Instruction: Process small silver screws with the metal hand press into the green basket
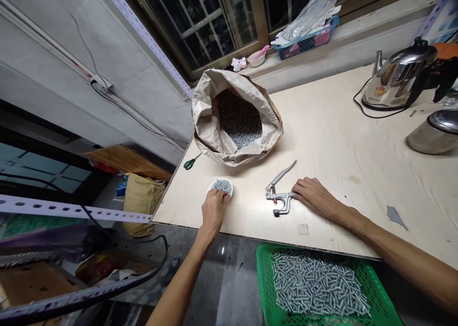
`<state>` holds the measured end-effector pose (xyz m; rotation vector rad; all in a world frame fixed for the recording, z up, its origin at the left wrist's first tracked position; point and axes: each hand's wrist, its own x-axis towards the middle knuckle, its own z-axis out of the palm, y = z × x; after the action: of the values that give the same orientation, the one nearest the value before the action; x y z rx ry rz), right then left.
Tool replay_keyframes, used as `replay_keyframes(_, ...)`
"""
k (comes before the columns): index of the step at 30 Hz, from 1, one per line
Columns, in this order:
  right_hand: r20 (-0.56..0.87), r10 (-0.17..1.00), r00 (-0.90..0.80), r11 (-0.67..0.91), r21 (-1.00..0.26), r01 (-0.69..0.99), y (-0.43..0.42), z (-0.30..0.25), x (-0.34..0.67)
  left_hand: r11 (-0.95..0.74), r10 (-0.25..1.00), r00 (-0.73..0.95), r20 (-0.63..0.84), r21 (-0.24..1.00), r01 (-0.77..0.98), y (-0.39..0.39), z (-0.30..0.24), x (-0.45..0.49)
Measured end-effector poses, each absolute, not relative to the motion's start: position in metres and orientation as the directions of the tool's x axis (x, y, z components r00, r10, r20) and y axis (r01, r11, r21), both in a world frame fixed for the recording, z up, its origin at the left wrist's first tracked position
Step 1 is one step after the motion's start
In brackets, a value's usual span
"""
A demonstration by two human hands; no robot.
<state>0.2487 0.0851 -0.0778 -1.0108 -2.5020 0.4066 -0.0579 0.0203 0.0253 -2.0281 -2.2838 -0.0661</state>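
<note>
Pliers [285, 195], silvery grey metal, splayed wide, partly red and black

The left forearm [186, 273] is showing bare, its outline slim and smooth, widening toward the lower edge of the view and narrowing to a slender wrist [206, 237]. The left hand [213, 209] is likewise appearing bare, the back broader than the wrist. The right forearm [390, 240] is also showing bare, long and lean, thickening toward the right edge. The right hand [311, 195] is appearing bare too, its knuckles forming low, rounded ridges.
</note>
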Motion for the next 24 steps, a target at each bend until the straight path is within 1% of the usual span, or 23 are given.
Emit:
replay_keyframes(3,0.273,0.688,-0.673,0.719,-0.387,0.578,0.085,-0.079,0.247,0.144,0.989,-0.143,0.025,-0.035,0.989,0.035,0.016,-0.073)
replay_keyframes(6,0.258,0.676,-0.69,0.729,-0.366,0.578,0.082,-0.076,0.244,0.152,0.988,-0.152,-0.028,0.018,0.988,0.039,0.012,-0.073)
replay_keyframes(9,0.232,0.683,-0.693,0.721,-0.365,0.589,0.077,-0.069,0.24,0.252,0.963,-0.243,-0.113,0.072,0.965,0.045,0.013,-0.071)
replay_keyframes(10,0.216,0.684,-0.697,0.719,-0.365,0.592,0.076,-0.067,0.239,0.291,0.952,-0.281,-0.123,0.072,0.954,0.047,0.014,-0.071)
replay_keyframes(13,0.173,0.699,-0.694,0.703,-0.347,0.621,0.077,-0.063,0.238,0.304,0.951,-0.295,-0.092,0.105,0.947,0.053,0.013,-0.075)
replay_keyframes(14,0.161,0.699,-0.696,0.702,-0.34,0.626,0.078,-0.063,0.238,0.287,0.958,-0.283,-0.045,0.123,0.95,0.053,0.013,-0.077)
replay_keyframes(16,0.162,0.702,-0.694,0.702,-0.324,0.634,0.079,-0.063,0.239,0.227,0.965,-0.244,0.101,0.155,0.962,0.049,0.014,-0.078)
replay_keyframes(18,0.186,0.696,-0.694,0.711,-0.313,0.63,0.079,-0.066,0.239,0.147,0.949,-0.192,0.252,0.188,0.971,0.041,0.017,-0.075)
replay_keyframes(19,0.204,0.69,-0.694,0.719,-0.306,0.624,0.079,-0.067,0.239,0.106,0.939,-0.169,0.298,0.216,0.971,0.036,0.017,-0.071)
replay_keyframes(21,0.243,0.674,-0.698,0.737,-0.288,0.611,0.078,-0.072,0.239,0.021,0.943,-0.12,0.311,0.303,0.953,0.026,0.015,-0.057)
replay_keyframes(22,0.261,0.663,-0.702,0.748,-0.276,0.603,0.078,-0.074,0.238,-0.017,0.957,-0.088,0.277,0.358,0.934,0.022,0.011,-0.049)
replay_keyframes(24,0.291,0.645,-0.706,0.764,-0.254,0.594,0.077,-0.078,0.236,-0.114,0.983,0.034,0.182,0.448,0.887,0.015,-0.001,-0.032)
